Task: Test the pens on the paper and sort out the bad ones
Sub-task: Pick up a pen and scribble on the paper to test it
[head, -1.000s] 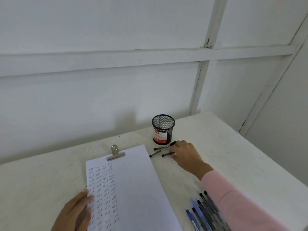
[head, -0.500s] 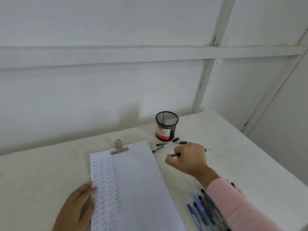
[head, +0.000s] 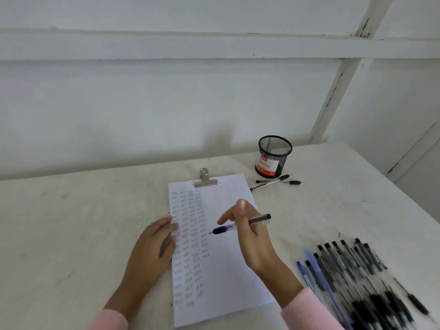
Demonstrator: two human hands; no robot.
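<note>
Right now your right hand (head: 250,232) grips a pen (head: 228,227) around the middle of its clear barrel, fingers curled about it while one finger pokes up and another points loosely off to the left. The pen lies nearly level across your grip: its dark rubber sleeve and tip stick out to the left of your fingers, and its black end sticks out to the right of them. The tip sits over the paper (head: 228,270), just right of the columns of small ink marks; you cannot tell from here whether it touches the sheet. Your left hand (head: 154,246) lies flat with relaxed, straight fingers on the left edge of the paper, the fingertips resting on the outermost column of marks and holding nothing. A metal clip (head: 205,181) bites the top edge of the sheet, beyond both sets of fingers. Farther out past your right fingertips stands a black mesh cup (head: 273,156) with a red and white label, upright on the table (head: 71,222). Just in front of the cup lie a few loose pens (head: 271,183), crossing each other, with a short dark piece (head: 294,182) beside them. Off to the right of your right wrist, well apart from the sheet, a heap of pens (head: 352,270) spreads over the table, mostly black with a couple of blue ones on the side nearest your wrist; the near end of the heap is blurred. A pink sleeve (head: 307,310) covers your right forearm.
</note>
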